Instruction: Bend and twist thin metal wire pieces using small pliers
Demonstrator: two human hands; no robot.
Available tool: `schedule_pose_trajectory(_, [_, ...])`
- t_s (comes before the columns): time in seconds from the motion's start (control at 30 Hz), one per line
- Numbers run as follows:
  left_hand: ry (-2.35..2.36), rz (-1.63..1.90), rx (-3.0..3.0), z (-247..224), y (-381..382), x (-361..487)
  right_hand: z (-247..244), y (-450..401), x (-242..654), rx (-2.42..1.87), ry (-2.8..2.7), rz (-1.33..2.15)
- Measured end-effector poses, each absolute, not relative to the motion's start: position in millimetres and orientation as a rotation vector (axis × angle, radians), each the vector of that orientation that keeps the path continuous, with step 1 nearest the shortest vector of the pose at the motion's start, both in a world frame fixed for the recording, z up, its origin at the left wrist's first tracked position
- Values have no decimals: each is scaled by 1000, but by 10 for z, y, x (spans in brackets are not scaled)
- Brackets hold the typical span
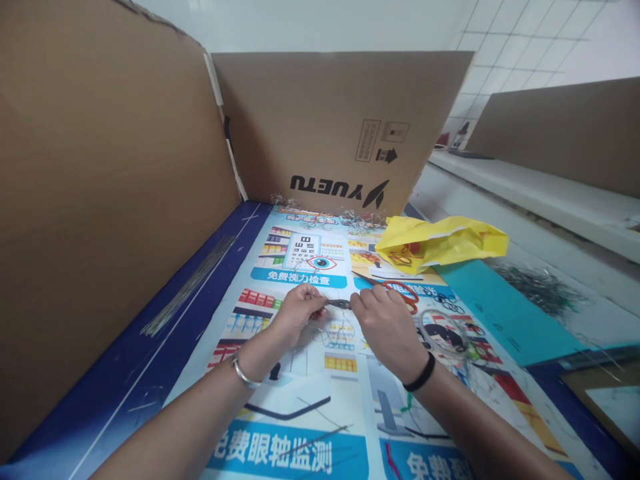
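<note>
Wrapped around the handles of small dark pliers (pixel 339 304), my right hand (pixel 387 327) holds them level over the printed poster sheet (pixel 345 393). My left hand (pixel 300 312) is closed in a pinch at the jaws of the pliers. Thin wire (pixel 343 330) loops down below the two hands, and its end seems to sit between the left fingertips. What exactly lies inside that pinch is too small to see clearly. Just beyond the right hand lie scissors (pixel 409 293) with orange handles.
Cardboard panels (pixel 340 107) wall off the back and left. A bundle of straight wires (pixel 190 287) lies left. At right are a yellow bag (pixel 450 241), a clear ring-shaped roll (pixel 444 337), a teal sheet (pixel 510 313) and tangled dark wires (pixel 540 290).
</note>
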State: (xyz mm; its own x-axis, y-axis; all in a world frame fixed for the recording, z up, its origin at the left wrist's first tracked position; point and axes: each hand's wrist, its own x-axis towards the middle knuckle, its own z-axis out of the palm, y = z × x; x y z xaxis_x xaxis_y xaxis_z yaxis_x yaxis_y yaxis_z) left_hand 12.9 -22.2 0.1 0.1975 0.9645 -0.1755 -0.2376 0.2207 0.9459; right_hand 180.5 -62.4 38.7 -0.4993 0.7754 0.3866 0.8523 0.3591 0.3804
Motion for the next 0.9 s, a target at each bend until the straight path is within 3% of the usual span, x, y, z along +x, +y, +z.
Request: schedule_pose_trajectory(0.9, [885, 1128, 951, 17, -237, 140, 372, -569, 1866, -1468, -2436, -772])
